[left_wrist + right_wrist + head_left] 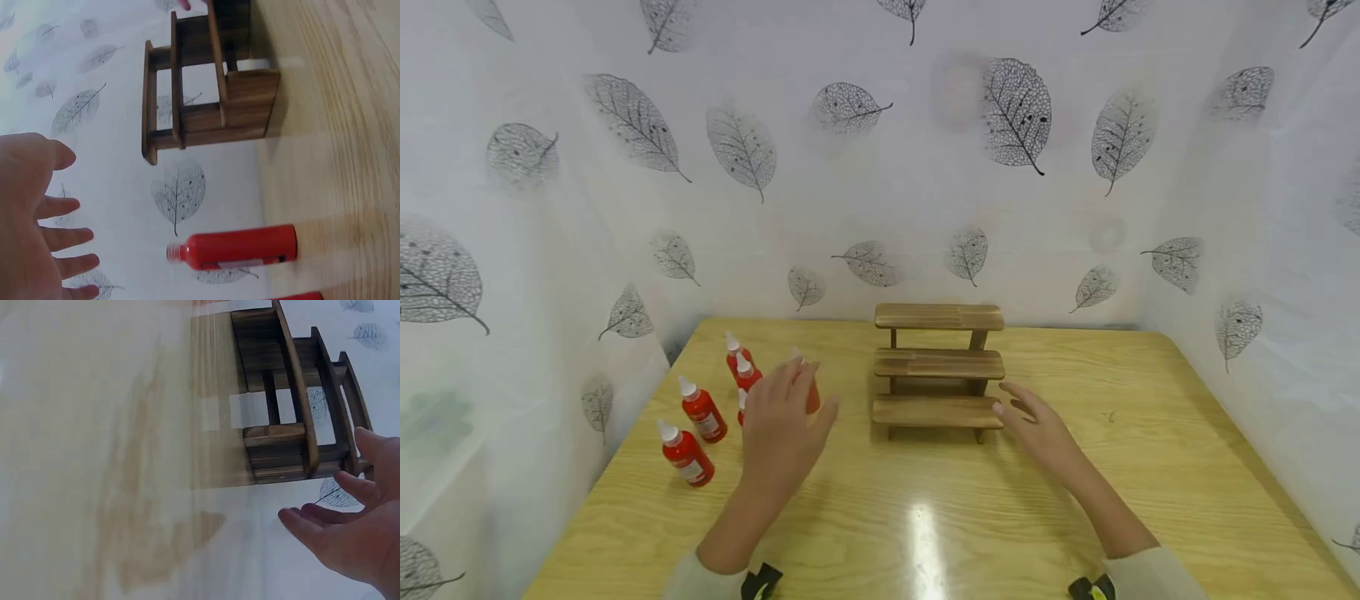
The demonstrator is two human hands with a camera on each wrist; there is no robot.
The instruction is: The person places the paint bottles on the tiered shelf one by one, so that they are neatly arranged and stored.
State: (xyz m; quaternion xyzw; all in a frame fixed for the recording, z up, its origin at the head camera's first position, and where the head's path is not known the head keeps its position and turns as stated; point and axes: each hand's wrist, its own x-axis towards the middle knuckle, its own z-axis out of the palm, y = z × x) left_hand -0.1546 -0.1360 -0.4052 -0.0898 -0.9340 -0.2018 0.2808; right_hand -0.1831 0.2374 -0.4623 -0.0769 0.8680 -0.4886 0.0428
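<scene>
A brown wooden three-step shelf [938,363] stands near the back of the table. My right hand [1047,440] hovers at its right end, fingers spread and slightly bent, holding nothing; whether a fingertip touches the lowest step cannot be told. In the right wrist view that hand [359,528] is beside the shelf [275,434]. My left hand [784,433] is raised on the left, its fingers extended and nothing in them. It partly hides several red squeeze bottles with white nozzle tips. In the left wrist view, a red bottle [240,247] stands apart from the left hand [37,231].
Red bottles, such as the front one [688,457] and the one behind it [704,413], stand upright at the table's left. The light wooden table [880,525] is bordered by white curtains [895,183] with a leaf print at the back and sides.
</scene>
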